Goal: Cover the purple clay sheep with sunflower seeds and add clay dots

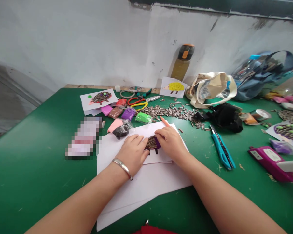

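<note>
Beneath my fingers and out to every side spread the green table (39, 162). Far off to the right of my fingers, the blue bag (251, 84) bulged with clear plastic, its contents too jumbled to name. Right under both hands lay the white sheets (141, 191). Nearer than the blue bag, beyond my right fingers, sat the cream bag (196, 97); I couldn't tell what was inside it. Behind it, the bottle (182, 63) with the orange-trimmed dark lid leaned on the wall, its see-through body yellowish.

My left hand (133, 152) lay flat, fingers slightly spread, on the paper and the left edge of the seed-covered purple figure (153, 143). My right hand (171, 139) had its fingers bent and drawn together at the figure's upper right; I can't tell whether they pinched anything. The figure lay between my hands, partly hidden by them.

Well right of my right fingers was the tin (260, 114). Just beyond my left fingers, plastic wrapped the black clay (121, 130), and further on, the green clay (143, 118) and purple clay (128, 113). Loose striped seeds (178, 113) lay scattered past my fingertips.
</note>
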### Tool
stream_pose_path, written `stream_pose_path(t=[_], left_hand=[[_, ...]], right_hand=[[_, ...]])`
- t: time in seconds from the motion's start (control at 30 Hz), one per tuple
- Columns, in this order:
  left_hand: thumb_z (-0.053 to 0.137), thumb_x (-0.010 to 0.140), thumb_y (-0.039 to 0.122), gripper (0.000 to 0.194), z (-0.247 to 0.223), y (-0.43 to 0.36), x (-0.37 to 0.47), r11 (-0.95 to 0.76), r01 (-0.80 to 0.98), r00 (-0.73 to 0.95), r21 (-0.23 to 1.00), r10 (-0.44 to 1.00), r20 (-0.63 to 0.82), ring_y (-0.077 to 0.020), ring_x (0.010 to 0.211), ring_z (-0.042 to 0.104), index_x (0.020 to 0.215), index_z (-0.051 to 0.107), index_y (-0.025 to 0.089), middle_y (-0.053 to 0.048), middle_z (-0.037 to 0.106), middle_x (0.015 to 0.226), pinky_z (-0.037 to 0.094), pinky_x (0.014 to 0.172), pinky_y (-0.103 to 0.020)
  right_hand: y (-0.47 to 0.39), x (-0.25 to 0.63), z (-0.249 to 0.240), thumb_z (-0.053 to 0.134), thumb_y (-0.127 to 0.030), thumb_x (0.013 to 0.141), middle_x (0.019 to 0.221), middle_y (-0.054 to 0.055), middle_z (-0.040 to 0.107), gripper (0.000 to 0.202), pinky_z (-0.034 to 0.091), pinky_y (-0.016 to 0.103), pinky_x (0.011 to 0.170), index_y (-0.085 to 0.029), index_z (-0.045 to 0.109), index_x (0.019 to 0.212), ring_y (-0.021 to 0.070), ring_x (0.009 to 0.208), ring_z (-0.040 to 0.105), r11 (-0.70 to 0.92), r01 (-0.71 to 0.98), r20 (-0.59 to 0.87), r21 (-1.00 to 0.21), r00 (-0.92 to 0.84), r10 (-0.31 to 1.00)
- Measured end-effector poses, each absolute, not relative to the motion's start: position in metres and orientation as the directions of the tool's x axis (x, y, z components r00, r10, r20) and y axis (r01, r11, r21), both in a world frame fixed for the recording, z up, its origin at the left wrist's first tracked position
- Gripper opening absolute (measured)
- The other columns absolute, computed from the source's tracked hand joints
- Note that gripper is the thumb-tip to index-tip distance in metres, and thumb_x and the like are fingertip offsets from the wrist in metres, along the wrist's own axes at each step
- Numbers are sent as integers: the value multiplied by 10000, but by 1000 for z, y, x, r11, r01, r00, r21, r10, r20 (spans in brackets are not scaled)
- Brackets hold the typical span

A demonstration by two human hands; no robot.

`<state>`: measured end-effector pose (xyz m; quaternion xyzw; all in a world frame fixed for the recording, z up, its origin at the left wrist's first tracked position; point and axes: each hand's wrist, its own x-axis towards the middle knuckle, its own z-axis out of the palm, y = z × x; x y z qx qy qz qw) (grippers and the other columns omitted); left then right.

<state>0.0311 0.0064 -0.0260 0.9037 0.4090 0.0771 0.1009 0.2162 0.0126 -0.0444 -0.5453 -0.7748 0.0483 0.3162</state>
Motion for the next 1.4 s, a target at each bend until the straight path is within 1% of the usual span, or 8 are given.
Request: stream_pose_path(t=[0.17, 0.53, 0.67, 0.73, 0.8, 0.9, 1.13, 1.4], left_hand=[[549, 882, 240, 280, -27, 6, 32, -643, 727, 652, 240, 757, 53, -267, 1071, 507, 1137, 567, 124, -120, 599, 1137, 385, 1009, -471], [543, 888, 241, 233, -29, 7, 32, -655, 717, 660, 239, 748, 71, -264, 1047, 518, 1093, 590, 142, -112, 600, 1101, 396, 988, -471], [539, 887, 238, 233, -28, 7, 32, -659, 715, 665, 236, 744, 62, -265, 1050, 513, 1094, 588, 142, -114, 597, 1110, 393, 988, -471], [537, 887, 237, 245, -28, 7, 31, -663, 712, 669, 233, 741, 64, -265, 1057, 512, 1109, 580, 142, -114, 595, 1121, 391, 992, -471], [534, 890, 239, 263, -29, 7, 31, -663, 712, 667, 233, 741, 69, -266, 1063, 511, 1130, 571, 139, -117, 593, 1133, 389, 995, -472], [535, 892, 248, 282, -30, 7, 30, -661, 712, 665, 236, 743, 75, -265, 1066, 514, 1150, 563, 139, -117, 595, 1140, 389, 996, -471], [540, 888, 241, 314, -30, 7, 30, -657, 715, 663, 240, 746, 67, -267, 1096, 503, 1181, 552, 129, -124, 588, 1168, 376, 1018, -460], [535, 891, 250, 327, -31, 7, 30, -655, 719, 661, 231, 747, 62, -272, 1099, 501, 1194, 547, 129, -128, 585, 1184, 375, 1019, -473]], right_hand=[[14, 216, -49, 492, -59, 838, 635, 4, 623, 280, 332, 421, 1131, -217, 645, 665, 186, 840, 650, 443, 805, 500, -395, -216, 839], [16, 215, -48, 493, -63, 842, 597, -21, 574, 284, 257, 426, 1172, -219, 656, 670, 145, 634, 600, 456, 818, 487, -350, -257, 835], [16, 215, -49, 487, -70, 844, 597, -17, 583, 278, 284, 428, 1154, -215, 673, 698, 146, 616, 596, 448, 817, 472, -362, -254, 844], [15, 216, -49, 487, -85, 849, 624, -1, 614, 252, 341, 423, 1114, -202, 690, 759, 167, 684, 628, 432, 810, 451, -396, -238, 860], [13, 218, -50, 488, -106, 855, 713, 34, 665, 225, 411, 411, 1049, -185, 698, 852, 212, 895, 653, 402, 799, 436, -446, -198, 878], [12, 223, -51, 479, -138, 871, 844, 67, 690, 218, 473, 388, 952, -192, 690, 876, 249, 1146, 572, 362, 791, 416, -494, -150, 897], [13, 226, -51, 470, -144, 875, 738, 44, 633, 248, 495, 363, 892, -202, 664, 733, 203, 866, 648, 363, 804, 376, -471, -190, 907], [12, 224, -51, 478, -127, 869, 712, 39, 609, 248, 475, 364, 949, -201, 662, 721, 213, 945, 636, 385, 811, 398, -439, -209, 893]])
